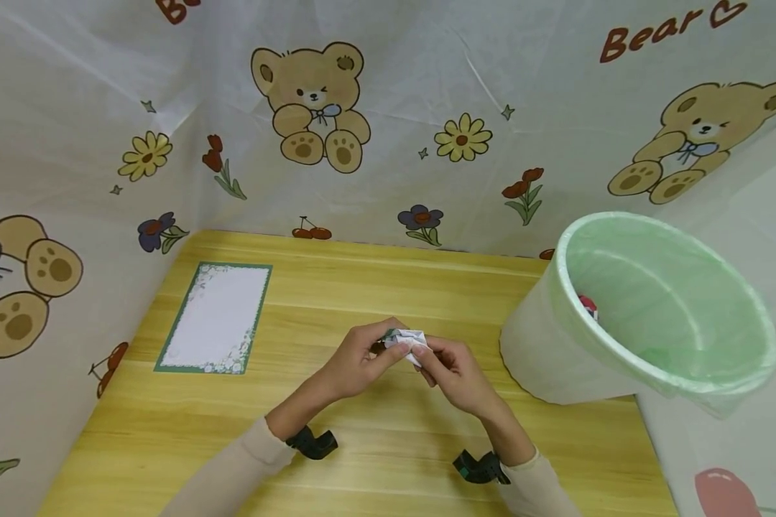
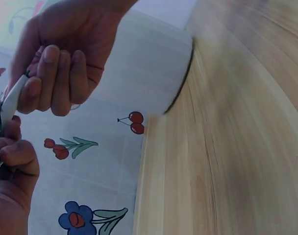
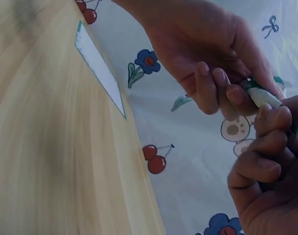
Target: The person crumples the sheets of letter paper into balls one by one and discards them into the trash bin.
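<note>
Bear-print cloth (image 1: pixel 388 190) hangs around a wood-grain table (image 1: pixel 375 283). At the table's right side stands a white bin (image 1: pixel 537 345) with a green liner, its mouth facing up, a small red item (image 1: pixel 587 305) showing inside. Flat at the left lies a green-bordered sheet (image 1: pixel 216 316), its long axis running away from the person and leaning slightly right. Between the two, the left hand (image 1: pixel 356 359) and right hand (image 1: pixel 459 373) meet over the table, each pinching a small folded paper (image 1: pixel 415 337) in a narrow grip of thumb and fingers. The paper sits at both sets of fingertips, so neither hand is nearer to it; the bin is nearer the right hand, the sheet the left. Its longer way seems to run crosswise from hand to hand, with one white corner pointing toward the person between the thumbs.
</note>
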The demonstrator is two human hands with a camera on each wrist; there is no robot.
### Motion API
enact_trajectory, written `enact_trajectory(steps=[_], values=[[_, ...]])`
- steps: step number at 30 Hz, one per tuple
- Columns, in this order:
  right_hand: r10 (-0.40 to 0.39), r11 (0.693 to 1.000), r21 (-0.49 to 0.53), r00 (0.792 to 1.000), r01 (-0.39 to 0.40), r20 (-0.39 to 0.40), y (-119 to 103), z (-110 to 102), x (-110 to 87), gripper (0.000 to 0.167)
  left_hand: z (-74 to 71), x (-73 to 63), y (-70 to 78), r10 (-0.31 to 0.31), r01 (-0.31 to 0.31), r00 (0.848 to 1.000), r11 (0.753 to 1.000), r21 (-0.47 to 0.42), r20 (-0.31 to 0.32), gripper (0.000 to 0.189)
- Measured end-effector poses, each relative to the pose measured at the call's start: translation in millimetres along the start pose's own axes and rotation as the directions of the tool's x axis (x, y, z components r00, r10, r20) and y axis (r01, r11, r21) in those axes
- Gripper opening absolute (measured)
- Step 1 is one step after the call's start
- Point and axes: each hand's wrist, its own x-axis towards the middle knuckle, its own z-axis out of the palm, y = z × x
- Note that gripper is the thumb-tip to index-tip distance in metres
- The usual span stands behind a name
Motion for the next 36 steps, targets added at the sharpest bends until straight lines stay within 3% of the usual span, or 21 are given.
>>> enact_trajectory(steps=[4,8,10,12,14,16,17,18,21,23,26,29,32,34,36], values=[[-0.012,1.000,0.028,0.999,0.013,-0.038,0,5,0.1,0.024,1.4,-2.7,-0.2,0.133,-0.128,0.990,0.985,0.117,-0.036,0.016],[0.022,0.998,0.058,0.996,-0.017,-0.084,-5,9,0.5,0.024,7.8,-2.4,-2.7,0.286,-0.256,0.952,0.939,0.230,-0.108,0.017],[0.031,0.998,0.061,0.996,-0.025,-0.088,-8,10,2.5,0.024,8.2,-3.7,-3.5,0.323,-0.280,0.937,0.921,0.272,-0.129,0.017],[0.030,0.999,0.047,0.996,-0.026,-0.084,-9,9,3.3,0.023,7.3,-4.0,-3.0,0.308,-0.268,0.944,0.926,0.267,-0.119,0.017],[0.024,0.999,0.023,0.997,-0.023,-0.080,-10,5,3.2,0.023,4.6,-3.6,-2.0,0.239,-0.222,0.968,0.959,0.178,-0.074,0.020],[0.024,1.000,-0.010,0.997,-0.025,-0.070,-10,-1,2.1,0.022,-0.2,-2.8,-0.1,0.113,-0.112,0.993,0.994,0.009,-0.018,0.033],[0.024,0.999,-0.028,0.998,-0.025,-0.061,-11,-4,1.6,0.021,-3.2,-2.3,0.5,0.040,-0.039,0.999,0.995,-0.093,0.004,0.043],[0.020,0.998,-0.054,0.998,-0.023,-0.052,-11,-7,1.0,0.021,-6.6,-2.2,0.6,-0.031,0.035,0.999,0.980,-0.196,0.025,0.053],[0.004,0.991,-0.137,1.000,-0.006,-0.014,-16,-17,-0.1,0.019,-17.1,-0.7,-0.2,-0.178,0.209,0.978,0.879,-0.429,0.113,0.070],[0.010,0.981,-0.196,1.000,-0.005,0.022,-20,-23,-0.8,0.019,-22.6,1.3,-2.1,-0.220,0.290,0.956,0.810,-0.510,0.194,0.063],[0.014,0.960,-0.280,0.997,0.007,0.076,-25,-29,-1.5,0.020,-25.9,5.9,-5.9,-0.216,0.392,0.909,0.736,-0.552,0.357,0.045],[-0.010,0.924,-0.380,0.994,0.050,0.107,-28,-31,-1.2,0.023,-25.1,8.8,-8.9,-0.199,0.470,0.857,0.680,-0.562,0.476,0.038],[-0.056,0.885,-0.454,0.992,0.103,0.117,-29,-30,-0.7,0.026,-23.4,8.7,-10.3,-0.193,0.494,0.836,0.671,-0.552,0.514,0.041],[-0.057,0.871,-0.480,0.992,0.104,0.113,-30,-30,-0.7,0.027,-22.5,8.2,-9.9,-0.198,0.481,0.843,0.694,-0.536,0.500,0.043],[-0.044,0.876,-0.474,0.993,0.089,0.105,-29,-29,-1.4,0.028,-21.1,8.0,-8.0,-0.199,0.450,0.856,0.740,-0.500,0.476,0.046]])
